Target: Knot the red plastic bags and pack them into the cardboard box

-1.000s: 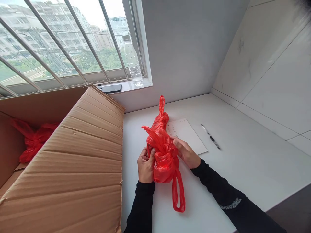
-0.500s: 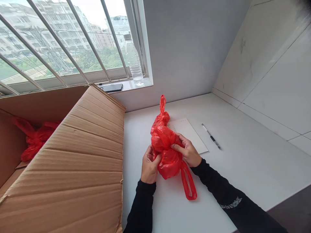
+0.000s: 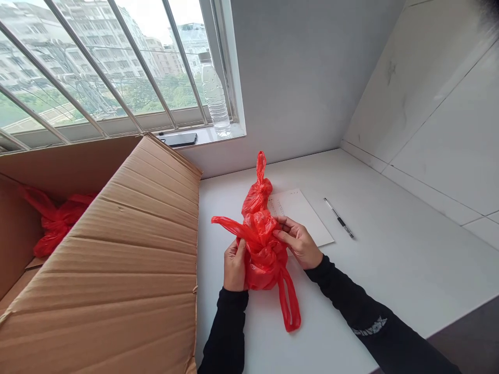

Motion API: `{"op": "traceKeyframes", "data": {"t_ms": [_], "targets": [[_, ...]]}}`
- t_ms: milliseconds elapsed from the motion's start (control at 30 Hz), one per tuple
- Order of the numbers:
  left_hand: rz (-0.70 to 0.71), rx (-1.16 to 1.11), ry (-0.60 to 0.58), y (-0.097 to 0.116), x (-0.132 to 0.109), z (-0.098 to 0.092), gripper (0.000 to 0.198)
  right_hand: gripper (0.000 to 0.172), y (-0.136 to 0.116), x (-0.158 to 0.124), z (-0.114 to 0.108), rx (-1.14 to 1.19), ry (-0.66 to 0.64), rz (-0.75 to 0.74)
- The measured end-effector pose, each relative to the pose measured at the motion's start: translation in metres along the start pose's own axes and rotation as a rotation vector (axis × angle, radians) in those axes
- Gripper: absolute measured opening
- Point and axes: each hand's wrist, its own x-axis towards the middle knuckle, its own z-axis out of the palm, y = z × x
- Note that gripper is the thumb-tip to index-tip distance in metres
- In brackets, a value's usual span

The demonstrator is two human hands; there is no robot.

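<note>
Between my two hands is a knotted red plastic bag [image 3: 263, 259], bulging with contents I cannot make out. One of its handle loops hangs toward me at the lower right, and the other sticks out to the upper left. My left hand [image 3: 235, 264] grips the bag's left side, thumb on top. My right hand [image 3: 295, 241] pinches the plastic at the upper right. Just behind it a second tied red bag [image 3: 257, 196] rests on the white tabletop [image 3: 374, 208], its loop standing up. A sheet of paper with small marks [image 3: 304, 213] lies partly behind my right hand.
A large open cardboard box [image 3: 156, 249] fills the left side, with another red bag [image 3: 58, 221] inside. A black-and-clear pen [image 3: 339, 218] lies right of the paper. On the windowsill are a plastic bottle [image 3: 216, 98] and a dark phone [image 3: 179, 139].
The bag in my hands has been turned so its knot faces up. One handle loop now shows at the upper left, and the lower loop has shifted left and down.
</note>
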Motion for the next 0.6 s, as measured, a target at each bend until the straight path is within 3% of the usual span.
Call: {"op": "traceKeyframes", "data": {"t_ms": [133, 267, 400, 533, 600], "targets": [[-0.054, 0.017, -0.151, -0.001, -0.0051, 0.0026, 0.033, 0.031, -0.0014, 0.0013, -0.0028, 0.014, 0.021, -0.015], [-0.088, 0.065, -0.183, -0.0026, -0.0051, 0.0026, 0.034, 0.033, -0.0015, 0.0009, -0.0019, 0.007, -0.019, 0.01], [-0.026, 0.001, -0.092, -0.0023, -0.0005, 0.001, 0.03, 0.036, -0.0048, -0.001, -0.0003, -0.027, -0.059, 0.053], [0.03, -0.11, 0.053, 0.0009, 0.0036, -0.001, 0.039, 0.045, -0.0095, -0.0029, 0.0012, -0.153, -0.176, 0.1], [0.041, -0.117, 0.077, 0.0017, 0.0039, -0.0016, 0.04, 0.041, -0.009, -0.0036, 0.0021, -0.222, -0.211, 0.075]]}}
